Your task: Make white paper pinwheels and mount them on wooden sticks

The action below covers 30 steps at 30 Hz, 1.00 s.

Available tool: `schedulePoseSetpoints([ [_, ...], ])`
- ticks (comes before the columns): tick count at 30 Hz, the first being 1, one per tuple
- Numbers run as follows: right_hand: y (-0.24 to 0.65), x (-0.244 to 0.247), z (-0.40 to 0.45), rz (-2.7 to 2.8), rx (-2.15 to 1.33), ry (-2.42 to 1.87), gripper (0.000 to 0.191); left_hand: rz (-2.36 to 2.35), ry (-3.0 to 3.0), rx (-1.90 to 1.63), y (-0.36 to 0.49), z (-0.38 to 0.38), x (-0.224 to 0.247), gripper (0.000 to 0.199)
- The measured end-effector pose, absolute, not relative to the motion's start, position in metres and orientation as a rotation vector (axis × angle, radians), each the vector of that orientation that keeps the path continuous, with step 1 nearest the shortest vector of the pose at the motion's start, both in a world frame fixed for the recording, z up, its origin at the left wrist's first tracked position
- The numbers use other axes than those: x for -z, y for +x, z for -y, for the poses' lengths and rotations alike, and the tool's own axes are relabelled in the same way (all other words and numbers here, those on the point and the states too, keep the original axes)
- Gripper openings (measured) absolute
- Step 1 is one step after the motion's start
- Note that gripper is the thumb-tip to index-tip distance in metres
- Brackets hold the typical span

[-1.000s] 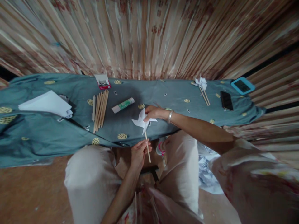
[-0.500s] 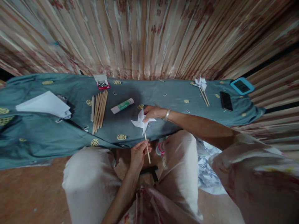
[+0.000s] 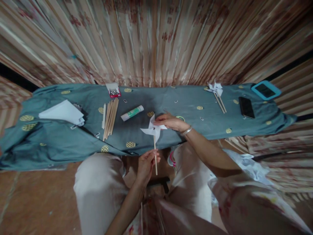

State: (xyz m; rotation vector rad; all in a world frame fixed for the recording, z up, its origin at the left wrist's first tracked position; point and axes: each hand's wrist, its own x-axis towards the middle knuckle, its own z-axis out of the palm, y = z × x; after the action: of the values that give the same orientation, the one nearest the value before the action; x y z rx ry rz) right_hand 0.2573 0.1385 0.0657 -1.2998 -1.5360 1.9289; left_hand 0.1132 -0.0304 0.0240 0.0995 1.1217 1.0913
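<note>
A white paper pinwheel (image 3: 156,132) with a small dark pin at its centre sits at the top of a thin wooden stick (image 3: 156,163). My left hand (image 3: 146,163) pinches the stick below the pinwheel, near the cloth's front edge. From the right, my right hand (image 3: 170,121) reaches to the pinwheel, its fingers on an upper blade and the thumb partly hidden. A glue stick (image 3: 132,113) lies just left of the pinwheel on the green cloth.
On the cloth (image 3: 186,98) lie several wooden sticks (image 3: 111,119), an open box of pins (image 3: 113,91), stacked white paper (image 3: 62,111), finished pinwheels (image 3: 215,88), a phone (image 3: 246,107) and a blue-framed device (image 3: 266,90). A curtain (image 3: 146,42) hangs behind.
The camera view has shifted, so the table's items appear displaced. My right hand has moved from the pinwheel's centre to an upper blade, its fingers more extended; my left hand still holds the stick.
</note>
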Motion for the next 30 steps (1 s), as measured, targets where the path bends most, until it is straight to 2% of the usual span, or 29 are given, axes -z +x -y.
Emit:
schedulePoseSetpoints([
  [9,0.258,-0.062,-0.136,0.904,-1.812,-1.093,0.032,-1.111,0.196,-1.117,0.113,0.011,-0.051,0.049],
  [14,0.264,-0.060,-0.144,0.793,-1.775,-1.071,0.033,-1.077,0.286,-1.060,0.104,-0.020,-0.071,0.049],
  [16,0.266,-0.061,-0.149,0.772,-1.759,-1.037,0.030,-1.068,0.333,-1.034,0.101,-0.037,-0.075,0.045],
  [21,0.268,-0.066,-0.159,0.754,-1.728,-1.004,0.017,-1.089,0.409,-0.990,0.102,-0.069,-0.073,0.022],
  [23,0.267,-0.066,-0.162,0.762,-1.728,-1.003,0.016,-1.090,0.410,-1.003,0.104,-0.073,-0.070,0.019],
  [30,0.262,-0.063,-0.163,0.785,-1.738,-1.006,0.022,-1.077,0.431,-1.036,0.107,-0.067,-0.060,0.038],
])
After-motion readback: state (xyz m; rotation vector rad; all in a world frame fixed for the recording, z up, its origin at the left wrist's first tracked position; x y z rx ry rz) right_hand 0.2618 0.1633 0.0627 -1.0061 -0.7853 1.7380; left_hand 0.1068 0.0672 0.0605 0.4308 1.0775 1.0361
